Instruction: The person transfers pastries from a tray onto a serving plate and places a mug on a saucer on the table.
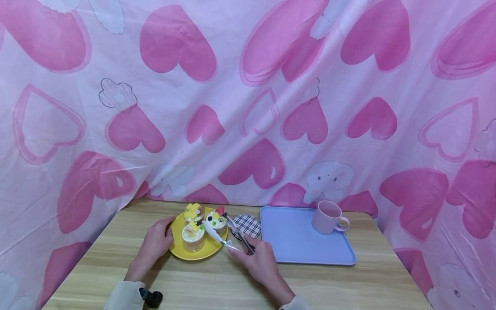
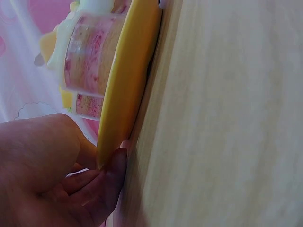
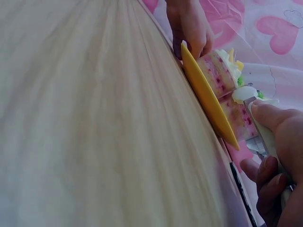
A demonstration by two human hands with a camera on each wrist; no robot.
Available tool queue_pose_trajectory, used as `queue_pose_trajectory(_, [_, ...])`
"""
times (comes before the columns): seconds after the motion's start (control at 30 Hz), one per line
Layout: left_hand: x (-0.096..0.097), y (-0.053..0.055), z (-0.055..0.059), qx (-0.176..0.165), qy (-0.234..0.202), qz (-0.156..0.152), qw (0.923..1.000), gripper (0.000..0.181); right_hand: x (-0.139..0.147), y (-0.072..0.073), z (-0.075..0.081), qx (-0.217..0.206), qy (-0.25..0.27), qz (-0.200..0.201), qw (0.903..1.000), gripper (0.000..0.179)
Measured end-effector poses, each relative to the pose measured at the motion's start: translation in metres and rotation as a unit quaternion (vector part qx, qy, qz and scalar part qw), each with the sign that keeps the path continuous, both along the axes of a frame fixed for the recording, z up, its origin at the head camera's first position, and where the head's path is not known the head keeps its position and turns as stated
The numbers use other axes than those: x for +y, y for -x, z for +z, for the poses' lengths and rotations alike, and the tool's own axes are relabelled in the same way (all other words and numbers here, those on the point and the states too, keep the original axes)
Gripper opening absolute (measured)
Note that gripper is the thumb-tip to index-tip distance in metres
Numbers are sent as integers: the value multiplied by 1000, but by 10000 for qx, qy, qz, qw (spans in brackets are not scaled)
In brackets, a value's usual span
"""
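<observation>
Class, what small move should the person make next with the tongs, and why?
Probably squeeze the tongs gently with the right hand: in the head view, their tips spread to either side of the cake cup topped with red fruit, and the left hand holds the yellow plate by its edge, which should steady it.

A pink cloth [image 1: 232,97] with big hearts and fluffy white animals hangs in folds behind and beside the striped wooden worktop [image 1: 201,284].

My left hand [image 1: 156,240] and right hand [image 1: 258,261] are bare below pale off-white sleeves [image 1: 124,296], and a chunky black device [image 1: 154,299], rounded at one end, sits against my left cuff [image 1: 136,291]
</observation>
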State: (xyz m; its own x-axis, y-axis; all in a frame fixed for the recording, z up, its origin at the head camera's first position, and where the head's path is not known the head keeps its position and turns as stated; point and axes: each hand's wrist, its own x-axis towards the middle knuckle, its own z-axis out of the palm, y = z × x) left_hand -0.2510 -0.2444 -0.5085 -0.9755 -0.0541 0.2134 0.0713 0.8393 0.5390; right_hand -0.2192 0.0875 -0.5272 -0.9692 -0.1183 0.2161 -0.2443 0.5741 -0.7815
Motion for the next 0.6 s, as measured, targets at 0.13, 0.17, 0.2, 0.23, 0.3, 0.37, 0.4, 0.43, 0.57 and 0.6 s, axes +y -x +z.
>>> queue_pose_trajectory(0.13, [0, 0, -1, -1, -25, -4, 10000, 43, -3, 0, -2, 123, -16, 65, 9999, 70])
queue_pose_trajectory(0.17, [0, 0, -1, 0, -24, 2, 10000, 43, -3, 0, -2, 149, -5, 74, 9999, 70])
queue_pose_trajectory(0.2, [0, 0, -1, -3, -19, 0, 10000, 43, -3, 0, -2, 161, -11, 71, 9998, 70])
queue_pose_trajectory(0.23, [0, 1, -2, -7, -18, 6, 10000, 43, -3, 0, -2, 166, -4, 66, 9998, 70])
queue_pose_trajectory(0.3, [0, 1, -3, -20, -7, 16, 10000, 43, -3, -1, -2, 154, 18, 65, 9999, 73])
queue_pose_trajectory(0.37, [0, 2, -3, -44, 1, 30, 10000, 43, -2, -2, -2, 92, 56, 48, 9999, 77])
queue_pose_trajectory(0.4, [0, 2, -3, -68, -4, 36, 10000, 43, -2, -2, -2, 57, 66, 44, 10000, 80])
queue_pose_trajectory(0.43, [0, 2, -3, -91, -14, 46, 9999, 43, -1, -3, -2, 11, 64, 29, 10000, 82])
queue_pose_trajectory(0.57, [0, 3, -3, -140, -21, 60, 9999, 44, 1, -4, -2, -115, 20, 38, 9999, 85])
queue_pose_trajectory(0.6, [0, 3, -3, -140, -20, 58, 9999, 44, 2, -4, -2, -123, 16, 57, 9999, 85])
